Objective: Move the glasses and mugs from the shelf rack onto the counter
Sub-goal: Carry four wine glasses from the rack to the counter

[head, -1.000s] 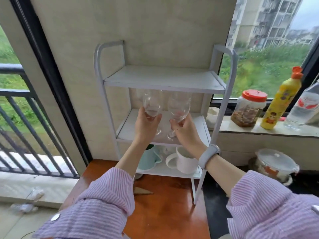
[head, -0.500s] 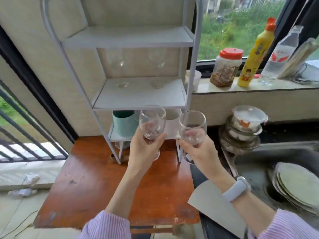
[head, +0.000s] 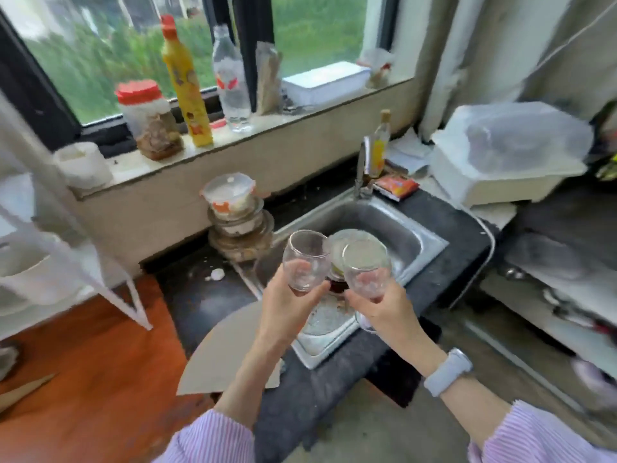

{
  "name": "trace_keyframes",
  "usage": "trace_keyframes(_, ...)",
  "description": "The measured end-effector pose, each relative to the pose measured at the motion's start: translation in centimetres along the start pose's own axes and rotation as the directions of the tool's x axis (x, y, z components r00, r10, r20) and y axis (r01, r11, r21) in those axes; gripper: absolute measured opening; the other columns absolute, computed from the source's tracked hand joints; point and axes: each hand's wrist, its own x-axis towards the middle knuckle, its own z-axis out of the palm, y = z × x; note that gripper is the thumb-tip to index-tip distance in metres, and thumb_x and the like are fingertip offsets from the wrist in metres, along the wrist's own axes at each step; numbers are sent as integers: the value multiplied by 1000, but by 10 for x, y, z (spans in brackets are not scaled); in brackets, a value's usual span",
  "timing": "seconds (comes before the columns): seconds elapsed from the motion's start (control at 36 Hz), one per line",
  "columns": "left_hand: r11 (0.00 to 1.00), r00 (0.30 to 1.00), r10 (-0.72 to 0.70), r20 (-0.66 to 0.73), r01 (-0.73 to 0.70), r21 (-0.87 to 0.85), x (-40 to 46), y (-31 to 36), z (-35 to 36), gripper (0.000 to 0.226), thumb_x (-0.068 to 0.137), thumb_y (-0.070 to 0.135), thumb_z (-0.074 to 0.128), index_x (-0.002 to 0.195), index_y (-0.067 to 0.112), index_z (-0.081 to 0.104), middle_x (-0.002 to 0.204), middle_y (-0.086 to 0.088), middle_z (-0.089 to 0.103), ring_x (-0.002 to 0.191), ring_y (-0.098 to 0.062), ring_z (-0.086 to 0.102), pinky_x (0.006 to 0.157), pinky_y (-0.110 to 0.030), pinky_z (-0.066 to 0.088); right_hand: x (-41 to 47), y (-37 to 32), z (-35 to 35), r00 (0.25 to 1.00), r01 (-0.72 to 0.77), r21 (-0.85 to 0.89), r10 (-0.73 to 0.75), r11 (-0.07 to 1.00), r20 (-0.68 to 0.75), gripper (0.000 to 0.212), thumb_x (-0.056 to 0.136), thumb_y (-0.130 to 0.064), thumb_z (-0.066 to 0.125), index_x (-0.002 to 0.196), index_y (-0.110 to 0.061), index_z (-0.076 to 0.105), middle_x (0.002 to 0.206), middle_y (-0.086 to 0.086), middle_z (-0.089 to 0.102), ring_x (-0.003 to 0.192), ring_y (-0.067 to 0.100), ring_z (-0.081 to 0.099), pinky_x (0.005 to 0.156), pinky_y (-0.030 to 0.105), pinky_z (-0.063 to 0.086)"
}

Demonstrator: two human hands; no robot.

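My left hand (head: 287, 307) grips a clear wine glass (head: 305, 260) by its bowl and stem. Beside it, my right hand (head: 384, 309) holds a second clear wine glass (head: 365, 269) the same way. Both glasses are upright and almost touching, held in the air above the front part of the steel sink (head: 410, 235). The white shelf rack (head: 66, 252) is at the left edge, blurred, with a white mug (head: 23, 272) on its lower shelf. The dark counter (head: 460, 235) surrounds the sink.
Plates lie in the sink under the glasses. Stacked lidded containers (head: 235, 215) stand left of the sink. A grey board (head: 227, 349) lies on the counter's front. Jar, yellow bottle (head: 187, 85) and water bottle line the windowsill. A white dish drainer (head: 507, 158) sits right. Orange-brown table (head: 86, 372) at left.
Both hands lifted the two wine glasses off the rack's middle shelf and carried them right, from over the table to above the sink. The view swung right with them.
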Motion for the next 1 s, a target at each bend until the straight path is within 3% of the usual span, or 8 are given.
trace_keyframes(0.08, 998, 992, 50, 118, -45, -44, 4, 37, 83, 30, 70, 25, 78, 82, 37, 53, 79, 24, 57, 74, 13, 57, 65, 0, 39, -9, 16, -86, 993, -32, -33, 28, 999, -114, 22, 76, -20, 71, 84, -26, 52, 71, -5, 60, 58, 4, 56, 58, 15, 43)
trace_keyframes(0.25, 986, 912, 135, 386, -86, -141, 0, 105, 247, 28, 74, 22, 76, 93, 27, 57, 81, 15, 64, 71, 9, 59, 65, -4, 43, -40, 50, -247, 930, -101, -46, 77, 994, -360, 22, 80, -19, 68, 91, -9, 52, 55, 2, 51, 44, 14, 46, 50, 24, 37)
trace_keyframes(0.36, 973, 829, 208, 519, -122, -195, -13, 152, 342, 28, 73, 25, 76, 85, 37, 54, 72, 13, 64, 57, 8, 58, 55, -6, 43, -65, 70, -337, 834, -146, -1, 123, 989, -538, 20, 79, -20, 69, 90, -15, 53, 55, -3, 52, 41, 14, 44, 39, 20, 36)
trace_keyframes(0.44, 964, 749, 257, 611, -152, -219, -21, 184, 406, 27, 73, 28, 74, 85, 38, 52, 78, 10, 64, 60, 8, 58, 55, -4, 41, -84, 87, -396, 738, -191, -12, 135, 981, -661, 21, 75, -27, 71, 80, -31, 50, 62, -11, 54, 45, 8, 47, 46, 19, 39)
trace_keyframes(0.56, 948, 640, 314, 702, -175, -265, -30, 222, 488, 28, 73, 26, 75, 82, 37, 52, 78, 15, 63, 67, 12, 58, 60, -3, 42, -104, 107, -464, 597, -235, 10, 152, 972, -788, 21, 76, -25, 71, 79, -34, 52, 74, -9, 61, 65, 8, 58, 60, 24, 42)
trace_keyframes(0.72, 945, 505, 327, 799, -155, -288, -34, 260, 606, 30, 72, 30, 75, 95, 25, 57, 83, 9, 66, 79, -7, 63, 69, -21, 47, -120, 141, -555, 428, -261, 85, 194, 962, -883, 21, 76, -19, 71, 73, -26, 52, 60, -11, 52, 49, 1, 51, 52, 20, 36)
trace_keyframes(0.81, 945, 444, 328, 834, -133, -300, -31, 275, 665, 34, 72, 30, 75, 98, 19, 57, 84, 2, 67, 76, -14, 62, 69, -27, 49, -115, 157, -602, 349, -290, 76, 180, 954, -920, 21, 76, -16, 71, 72, -24, 53, 60, -14, 55, 51, -9, 54, 49, 5, 36)
trace_keyframes(1.0, 955, 370, 293, 882, -81, -284, -3, 309, 796, 30, 71, 25, 76, 84, 35, 51, 82, 10, 62, 72, -6, 60, 59, -14, 43, -68, 189, -712, 319, -264, 147, 230, 953, -920, 17, 78, -15, 69, 79, -21, 53, 48, -12, 50, 40, -2, 44, 44, 12, 37)
